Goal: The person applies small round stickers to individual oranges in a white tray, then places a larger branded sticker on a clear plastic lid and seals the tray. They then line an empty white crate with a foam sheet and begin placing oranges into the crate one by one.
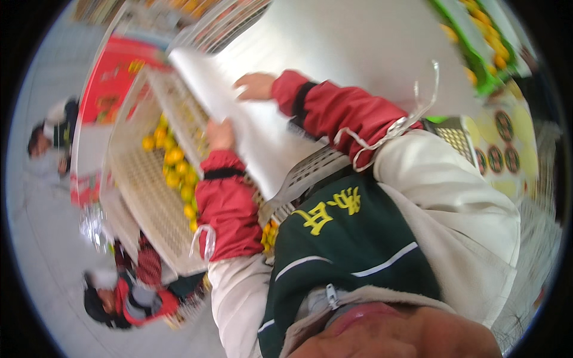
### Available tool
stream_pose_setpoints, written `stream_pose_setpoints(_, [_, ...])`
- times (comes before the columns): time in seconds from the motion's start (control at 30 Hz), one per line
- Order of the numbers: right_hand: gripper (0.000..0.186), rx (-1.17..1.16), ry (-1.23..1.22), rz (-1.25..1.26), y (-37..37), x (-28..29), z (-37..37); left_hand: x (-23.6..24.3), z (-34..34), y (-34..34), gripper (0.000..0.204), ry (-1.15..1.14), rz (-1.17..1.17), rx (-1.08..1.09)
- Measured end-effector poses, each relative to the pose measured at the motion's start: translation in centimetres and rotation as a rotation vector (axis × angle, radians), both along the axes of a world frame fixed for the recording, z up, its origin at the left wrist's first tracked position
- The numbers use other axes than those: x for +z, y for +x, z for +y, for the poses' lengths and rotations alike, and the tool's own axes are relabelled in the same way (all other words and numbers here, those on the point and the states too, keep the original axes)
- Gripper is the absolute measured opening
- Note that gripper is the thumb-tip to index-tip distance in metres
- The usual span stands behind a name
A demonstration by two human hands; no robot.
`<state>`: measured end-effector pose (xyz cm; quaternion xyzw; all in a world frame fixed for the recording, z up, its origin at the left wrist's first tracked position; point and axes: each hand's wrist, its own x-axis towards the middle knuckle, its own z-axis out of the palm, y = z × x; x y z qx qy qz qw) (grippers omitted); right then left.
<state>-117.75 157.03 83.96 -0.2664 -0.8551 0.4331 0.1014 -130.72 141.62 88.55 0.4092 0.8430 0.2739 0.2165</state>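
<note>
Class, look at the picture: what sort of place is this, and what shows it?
Probably a fruit shop or packing area, though the picture cannot settle which: small orange fruit lies in a pale plastic basket, and more fills a green-edged container at the upper right.

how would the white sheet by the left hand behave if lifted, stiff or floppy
The white sheet seems likely floppy, since its left edge curls beside the left hand. It is probably light, as it looks thin. Its smooth, slightly shiny surface suggests it may slide easily.
</note>
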Motion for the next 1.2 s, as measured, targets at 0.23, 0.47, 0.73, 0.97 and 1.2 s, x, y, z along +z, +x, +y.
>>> stream_pose_setpoints(0.23, [0.039,0.401,0.105,0.494,10.6,14.5,-9.4,-5.5,0.3,-6.8,0.04,-0.033,0.05,-0.115])
stream_pose_setpoints(0.47, [0.041,0.68,0.036,0.717,35.4,22.9,-10.4,-5.5,0.0,-7.4,0.044,0.022,-0.128,-0.032])
stream_pose_setpoints(0.73, [0.041,-0.563,0.201,0.44,44.2,14.7,2.1,-4.5,-0.1,-6.9,0.044,-0.034,-0.083,-0.003])
stream_pose_setpoints(0.97, [0.069,-0.706,0.258,-0.303,38.6,2.9,13.0,-4.5,-0.7,-7.3,0.044,-0.07,-0.11,0.078])
stream_pose_setpoints(1.2, [0.053,-0.428,0.245,-0.135,36.5,2.8,14.1,-4.2,-1.5,-6.9,0.044,-0.051,-0.027,0.056])
